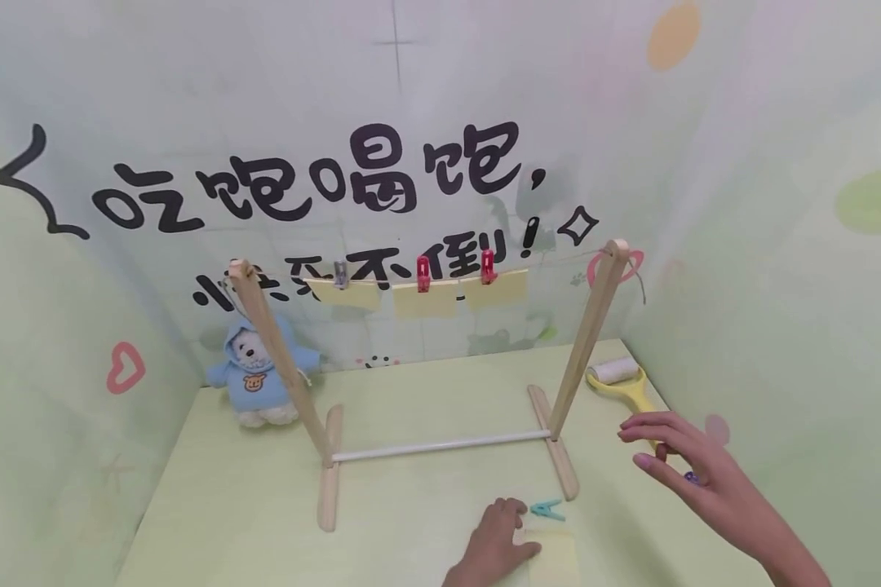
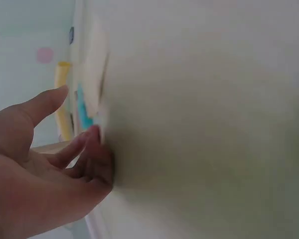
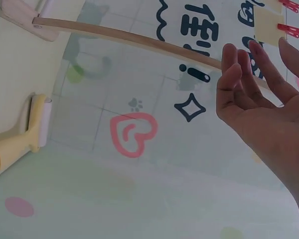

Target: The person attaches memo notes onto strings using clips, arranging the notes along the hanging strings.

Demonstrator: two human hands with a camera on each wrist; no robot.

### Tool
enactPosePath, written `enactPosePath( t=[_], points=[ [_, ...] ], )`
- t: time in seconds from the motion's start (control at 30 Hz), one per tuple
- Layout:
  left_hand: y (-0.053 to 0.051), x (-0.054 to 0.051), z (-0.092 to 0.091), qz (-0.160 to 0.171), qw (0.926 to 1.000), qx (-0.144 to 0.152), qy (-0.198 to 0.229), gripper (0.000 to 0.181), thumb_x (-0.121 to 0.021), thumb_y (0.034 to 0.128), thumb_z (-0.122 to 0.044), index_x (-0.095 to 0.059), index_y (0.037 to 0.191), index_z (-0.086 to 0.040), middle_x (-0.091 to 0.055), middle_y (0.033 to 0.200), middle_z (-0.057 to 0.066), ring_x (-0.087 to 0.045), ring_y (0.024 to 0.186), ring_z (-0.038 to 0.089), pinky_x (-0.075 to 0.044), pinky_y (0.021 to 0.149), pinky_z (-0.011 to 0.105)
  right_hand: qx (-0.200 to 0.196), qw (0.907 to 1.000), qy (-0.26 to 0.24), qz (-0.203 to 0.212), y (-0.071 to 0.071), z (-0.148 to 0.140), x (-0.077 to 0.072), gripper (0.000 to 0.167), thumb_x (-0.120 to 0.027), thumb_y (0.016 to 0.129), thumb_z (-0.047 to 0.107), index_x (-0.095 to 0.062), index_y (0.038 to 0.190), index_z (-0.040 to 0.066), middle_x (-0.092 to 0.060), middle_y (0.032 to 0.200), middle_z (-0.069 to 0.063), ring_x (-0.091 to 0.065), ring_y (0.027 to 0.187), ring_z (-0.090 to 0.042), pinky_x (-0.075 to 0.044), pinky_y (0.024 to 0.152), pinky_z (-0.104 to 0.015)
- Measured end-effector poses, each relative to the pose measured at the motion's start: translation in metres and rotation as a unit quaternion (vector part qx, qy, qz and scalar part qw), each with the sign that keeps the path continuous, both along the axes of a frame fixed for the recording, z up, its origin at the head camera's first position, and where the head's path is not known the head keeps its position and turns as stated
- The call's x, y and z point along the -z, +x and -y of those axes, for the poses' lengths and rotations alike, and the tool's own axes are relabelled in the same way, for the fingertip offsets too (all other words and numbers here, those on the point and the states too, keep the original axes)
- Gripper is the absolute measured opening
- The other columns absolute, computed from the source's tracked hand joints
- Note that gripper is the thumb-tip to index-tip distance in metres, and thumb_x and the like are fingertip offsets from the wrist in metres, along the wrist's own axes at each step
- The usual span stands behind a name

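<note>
My left hand rests at the table's front with fingers loosely bent, thumb apart. Nothing shows between its fingers in the left wrist view. Just beyond its fingertips lies a teal clothespin, and by its thumb a pale yellow sheet of paper. My right hand is raised at the right, fingers relaxed around no visible thing. On a string across a wooden stand hang several yellow paper pieces, held by a grey clip, a red clip and another red clip.
A yellow-handled lint roller lies at the back right. Partly hidden behind my right hand is a small purple object. At the back left sits a plush toy in a blue hoodie. The stand's white crossbar spans the table's middle.
</note>
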State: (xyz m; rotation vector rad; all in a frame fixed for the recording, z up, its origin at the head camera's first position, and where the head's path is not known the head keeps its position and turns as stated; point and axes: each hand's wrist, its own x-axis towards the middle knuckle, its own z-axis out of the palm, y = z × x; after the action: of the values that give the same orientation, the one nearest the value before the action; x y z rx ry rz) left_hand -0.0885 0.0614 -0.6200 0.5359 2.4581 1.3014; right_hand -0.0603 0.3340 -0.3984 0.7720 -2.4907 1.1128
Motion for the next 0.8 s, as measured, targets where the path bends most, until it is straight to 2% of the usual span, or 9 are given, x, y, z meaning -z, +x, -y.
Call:
enactPosePath(
  t=[0.1,0.23,0.37,0.47,0.57,0.7,0.8],
  points=[
    [0.012,0.011,-0.005,-0.028,0.9994,-0.016,-0.012,0.050,-0.092,0.0914,-0.031,-0.062,0.126,-0.011,-0.051,0.104,-0.006,-0.046,0.094,0.005,-0.047,0.072,0.022,0.007,0.9998,-0.001,0.020,0.002,0.001,0.007,0.049,-0.072,0.092,-0.019,-0.073,0.129,0.014,-0.068,0.132,0.002,-0.063,0.118,0.001,-0.049,0.084,-0.017],
    [0.018,0.015,-0.013,-0.071,0.9951,-0.032,-0.061,0.057,-0.097,0.0849,-0.037,-0.063,0.124,-0.014,-0.049,0.104,-0.007,-0.039,0.092,0.003,-0.046,0.074,0.021,0.011,0.9996,-0.004,0.027,0.001,0.001,0.018,0.050,-0.072,0.093,-0.018,-0.073,0.128,0.018,-0.071,0.130,0.004,-0.064,0.118,0.001,-0.049,0.087,-0.014],
    [0.022,0.017,-0.018,-0.144,0.9798,-0.037,-0.133,0.063,-0.101,0.0777,-0.045,-0.064,0.121,-0.019,-0.044,0.104,-0.009,-0.033,0.088,0.002,-0.042,0.073,0.017,-0.013,0.9998,-0.006,0.017,-0.003,0.002,0.035,0.053,-0.073,0.092,-0.018,-0.073,0.129,0.019,-0.071,0.128,0.005,-0.065,0.116,0.001,-0.049,0.089,-0.012],
    [0.024,0.019,-0.020,-0.181,0.9691,-0.040,-0.162,0.063,-0.102,0.0742,-0.047,-0.064,0.118,-0.024,-0.039,0.103,-0.010,-0.029,0.087,0.003,-0.038,0.071,0.015,-0.020,0.9995,-0.005,0.024,-0.008,0.006,0.048,0.050,-0.074,0.093,-0.015,-0.073,0.129,0.020,-0.072,0.127,0.007,-0.065,0.114,0.001,-0.051,0.087,-0.014],
    [0.025,0.019,-0.019,-0.189,0.9673,-0.040,-0.165,0.059,-0.102,0.0738,-0.046,-0.063,0.113,-0.027,-0.036,0.104,-0.011,-0.028,0.088,0.003,-0.036,0.072,0.016,-0.008,0.9997,0.018,0.013,-0.016,0.014,0.065,0.043,-0.077,0.093,-0.011,-0.074,0.122,0.020,-0.072,0.121,0.006,-0.066,0.108,0.000,-0.052,0.078,-0.017],
    [0.023,0.018,-0.019,-0.179,0.9686,-0.035,-0.170,0.056,-0.102,0.0738,-0.044,-0.063,0.110,-0.027,-0.036,0.104,-0.010,-0.030,0.089,0.004,-0.036,0.073,0.016,0.029,0.9932,0.108,-0.031,-0.030,0.025,0.099,0.035,-0.088,0.085,-0.006,-0.075,0.111,0.016,-0.071,0.113,0.001,-0.070,0.098,-0.011,-0.057,0.074,-0.025],
    [0.022,0.019,-0.019,-0.175,0.9682,-0.031,-0.176,0.055,-0.103,0.0737,-0.045,-0.064,0.108,-0.027,-0.036,0.104,-0.010,-0.031,0.089,0.004,-0.038,0.075,0.018,0.045,0.9840,0.172,-0.010,-0.037,0.030,0.129,0.033,-0.091,0.083,-0.001,-0.076,0.110,0.010,-0.069,0.113,-0.003,-0.071,0.093,-0.018,-0.061,0.076,-0.032]
  ],
)
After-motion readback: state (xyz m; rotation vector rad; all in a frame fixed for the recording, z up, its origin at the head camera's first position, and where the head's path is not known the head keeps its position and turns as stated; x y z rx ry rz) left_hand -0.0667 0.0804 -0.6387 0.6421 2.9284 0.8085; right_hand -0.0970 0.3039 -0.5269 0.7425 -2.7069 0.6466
